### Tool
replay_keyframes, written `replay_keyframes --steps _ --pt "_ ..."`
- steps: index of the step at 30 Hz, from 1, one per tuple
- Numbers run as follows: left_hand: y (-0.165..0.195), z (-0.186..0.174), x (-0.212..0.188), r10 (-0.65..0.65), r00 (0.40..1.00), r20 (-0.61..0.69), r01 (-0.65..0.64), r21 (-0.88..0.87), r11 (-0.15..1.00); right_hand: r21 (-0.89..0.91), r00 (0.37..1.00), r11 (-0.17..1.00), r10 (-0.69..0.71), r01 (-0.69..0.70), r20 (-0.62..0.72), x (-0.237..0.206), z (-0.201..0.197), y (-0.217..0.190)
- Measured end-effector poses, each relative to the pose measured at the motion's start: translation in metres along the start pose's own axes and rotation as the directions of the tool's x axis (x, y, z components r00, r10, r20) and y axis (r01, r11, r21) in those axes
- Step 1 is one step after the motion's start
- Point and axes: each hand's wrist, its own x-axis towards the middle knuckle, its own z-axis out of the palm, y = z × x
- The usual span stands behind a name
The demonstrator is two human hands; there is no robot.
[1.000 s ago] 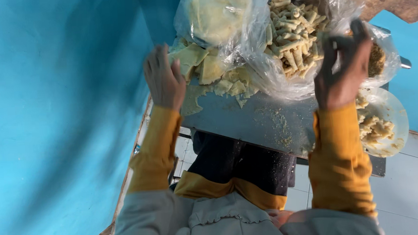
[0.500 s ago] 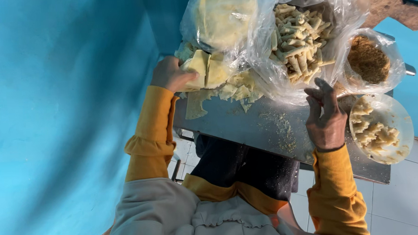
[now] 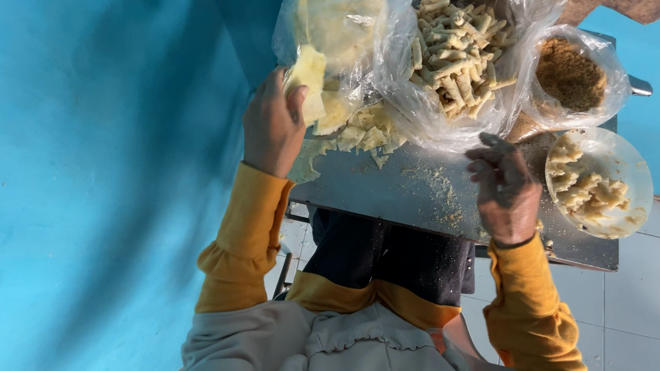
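Pinched between thumb and fingers of the left hand point(image 3: 271, 126), a pale yellow sheet point(image 3: 309, 92) is held at the tray's point(image 3: 391, 193) left edge beside a plastic bag point(image 3: 455, 48) of ridged dough sticks, while the right hand point(image 3: 506, 190) is spread empty above crumbs.

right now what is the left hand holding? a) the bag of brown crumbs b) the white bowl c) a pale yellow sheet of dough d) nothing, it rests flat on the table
c: the left hand has its fingers closed around a pale yellow sheet of dough, raised in front of the clear plastic bag, while the right hand hovers open above the metal table.
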Motion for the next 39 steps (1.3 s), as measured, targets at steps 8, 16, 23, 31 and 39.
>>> replay_keyframes --steps 8,16,23,31,39 --pt "0.063 0.029 -0.069 -0.275 0.944 0.18 0.318 -0.715 0.623 0.724 0.919 0.574 0.154 -0.383 0.364 -0.005 0.083 -0.028" --pt "0.067 0.04 -0.107 -0.461 0.785 0.415 0.493 -0.868 0.057 0.712 0.969 0.661 0.108 -0.236 0.221 -0.026 0.123 -0.061" --pt "0.052 0.056 -0.122 -0.445 0.856 0.263 0.39 -0.893 0.223 0.599 0.943 0.748 0.106 -0.285 0.316 -0.035 0.109 -0.06" --pt "0.058 0.057 -0.126 -0.421 0.774 0.473 0.544 -0.837 0.058 0.163 0.739 0.898 0.221 -0.408 0.636 -0.024 0.019 0.019" --pt "0.079 0.062 -0.131 -0.272 0.82 0.503 0.556 -0.813 0.173 0.032 0.839 0.978 0.16 -0.206 0.519 -0.014 -0.044 0.031"
